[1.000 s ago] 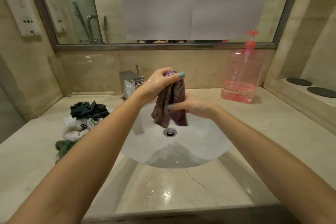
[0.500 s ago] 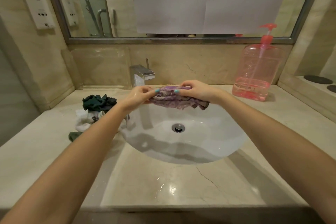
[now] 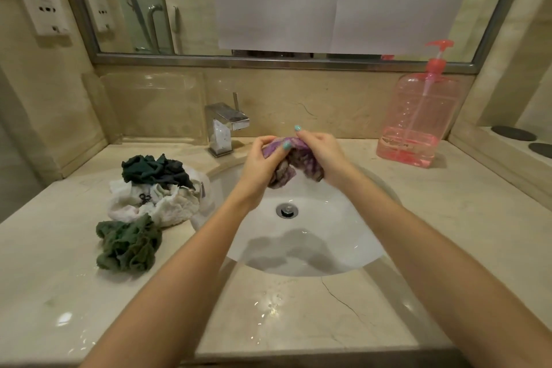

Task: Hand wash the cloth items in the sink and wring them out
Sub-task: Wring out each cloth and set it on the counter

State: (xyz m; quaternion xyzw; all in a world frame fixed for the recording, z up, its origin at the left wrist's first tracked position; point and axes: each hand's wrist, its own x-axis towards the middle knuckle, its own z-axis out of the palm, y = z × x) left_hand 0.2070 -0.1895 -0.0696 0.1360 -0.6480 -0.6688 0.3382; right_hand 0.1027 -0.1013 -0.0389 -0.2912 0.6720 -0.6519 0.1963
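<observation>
Your left hand [image 3: 263, 162] & right hand [image 3: 322, 153] both grip the purple cloth [image 3: 302, 162], bunched btwn them over the sink [image 3: 328, 243]; cloth pile [image 3: 155, 199] on table [image 3: 448, 218], left.

A metal-framed mirror [image 3: 134, 9], partly papered [image 3: 328, 0], hangs on a beige marble wall [image 3: 328, 98] above a marble countertop [image 3: 298, 323].

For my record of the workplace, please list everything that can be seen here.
sink: one, white, in the beige countertop
drain: one, metal, sink bottom
faucet: one, chrome, behind the sink
purple cloth: one, purple, above the sink
cloth pile: one, dark green, white, green, countertop left
soap bottle: one, pink, countertop right
mirror: one, metal-framed, back wall
black discs: two, black, right ledge
left hand: one, grips the purple cloth
right hand: one, grips the purple cloth
</observation>
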